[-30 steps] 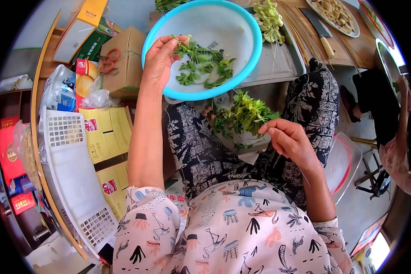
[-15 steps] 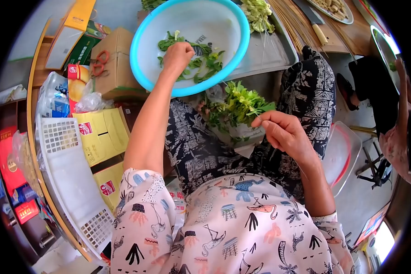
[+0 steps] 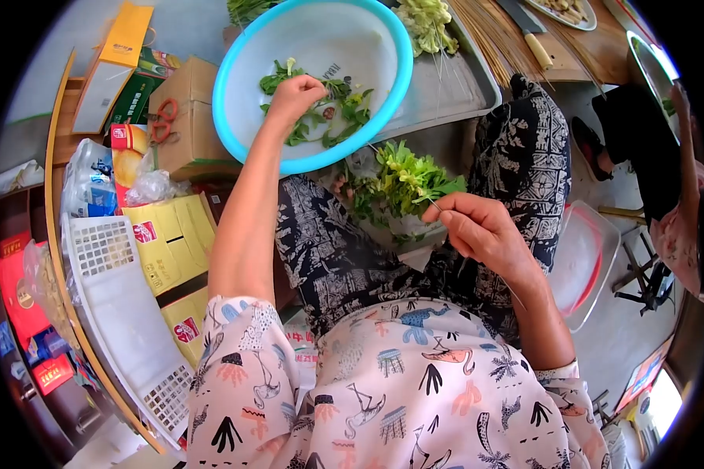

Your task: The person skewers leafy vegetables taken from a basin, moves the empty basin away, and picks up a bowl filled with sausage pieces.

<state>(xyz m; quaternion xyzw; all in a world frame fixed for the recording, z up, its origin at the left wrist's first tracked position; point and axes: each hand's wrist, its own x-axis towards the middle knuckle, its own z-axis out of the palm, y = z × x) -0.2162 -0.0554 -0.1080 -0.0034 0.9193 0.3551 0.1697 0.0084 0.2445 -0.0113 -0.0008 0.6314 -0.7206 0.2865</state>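
Inside a white basin with a blue rim [image 3: 404, 70], my left hand [image 3: 296, 98] reaches down with its fingers pinched together over loose green leaves [image 3: 352, 117]. What sits between those fingertips is too small to make out. My right hand [image 3: 481, 230] pinches a thin skewer [image 3: 435, 205] just below a thick bunch of leafy greens [image 3: 411, 181] threaded on it. That bunch hangs over my lap, beside the near rim of the basin. More greens and a pale bag lie partly hidden beneath it.
Under the basin is a metal tray [image 3: 461, 90] with pale green bunches [image 3: 426, 27] on skewers. Bare skewers [image 3: 485, 35] and a knife [image 3: 536, 47] lie on a wooden board. Red scissors [image 3: 163, 121] rest against a cardboard box [image 3: 192, 117] at left. Another person [image 3: 649, 148] is at right.
The camera view has shifted slightly, moving the basin a little left. My left fingers have moved slightly among the leaves; my right hand still holds the skewer.
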